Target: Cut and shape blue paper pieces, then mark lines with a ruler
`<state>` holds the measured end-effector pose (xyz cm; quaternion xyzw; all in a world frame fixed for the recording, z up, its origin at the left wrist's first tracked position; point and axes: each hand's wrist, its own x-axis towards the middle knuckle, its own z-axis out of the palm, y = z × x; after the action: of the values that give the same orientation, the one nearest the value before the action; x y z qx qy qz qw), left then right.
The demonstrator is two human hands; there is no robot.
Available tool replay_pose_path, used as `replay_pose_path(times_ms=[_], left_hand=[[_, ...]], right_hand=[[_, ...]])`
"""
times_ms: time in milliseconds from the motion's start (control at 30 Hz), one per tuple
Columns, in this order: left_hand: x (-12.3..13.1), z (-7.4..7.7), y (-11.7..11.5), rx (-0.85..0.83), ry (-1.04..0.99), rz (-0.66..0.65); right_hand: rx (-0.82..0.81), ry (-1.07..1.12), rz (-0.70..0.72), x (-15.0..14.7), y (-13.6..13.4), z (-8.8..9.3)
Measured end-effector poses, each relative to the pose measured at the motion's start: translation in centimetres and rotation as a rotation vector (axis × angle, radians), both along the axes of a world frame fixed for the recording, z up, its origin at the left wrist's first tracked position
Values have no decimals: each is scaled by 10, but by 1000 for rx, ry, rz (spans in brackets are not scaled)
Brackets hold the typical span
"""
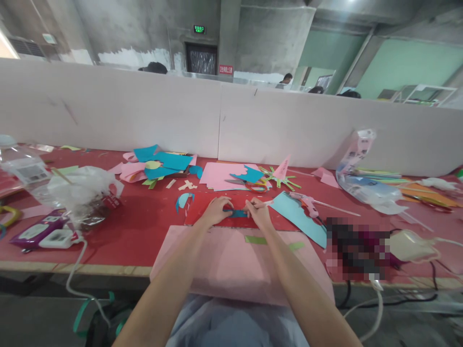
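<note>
A small blue paper strip (238, 213) lies over a shiny red sheet (197, 205) in front of me. My left hand (217, 211) has curled fingers on the strip's left end; a small dark bit there is too unclear to name. At the right end, my right hand (257, 212) is closed in a pinch around a thin pale pen-like stick (269, 203), its fingertips close to the strip. Just behind the hands, orange-handled scissors (249, 183) rest on pink paper sheets (213, 176). A light blue sheet (298, 217) lies to the right.
A pink glue gun (307, 203) lies on the right, near a plastic bag (372, 193). Blue and pink scraps (170, 161) and a green-and-pink paper piece (281, 174) lie behind. To the left stand a bottle (21, 164) and a purple package (43, 231). A white partition (162, 111) backs the table.
</note>
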<state>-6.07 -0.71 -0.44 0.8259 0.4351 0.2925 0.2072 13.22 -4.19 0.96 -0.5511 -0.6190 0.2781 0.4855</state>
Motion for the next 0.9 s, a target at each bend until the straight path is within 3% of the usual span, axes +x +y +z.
replay_pose_path(times_ms=[700,900], left_hand=[[0,-1,0,17,7,-6],[0,-2,0,22,8,-1]], right_hand=[[29,-6,-1,1,1,-1],[12,125,-46,-1,-1,2]])
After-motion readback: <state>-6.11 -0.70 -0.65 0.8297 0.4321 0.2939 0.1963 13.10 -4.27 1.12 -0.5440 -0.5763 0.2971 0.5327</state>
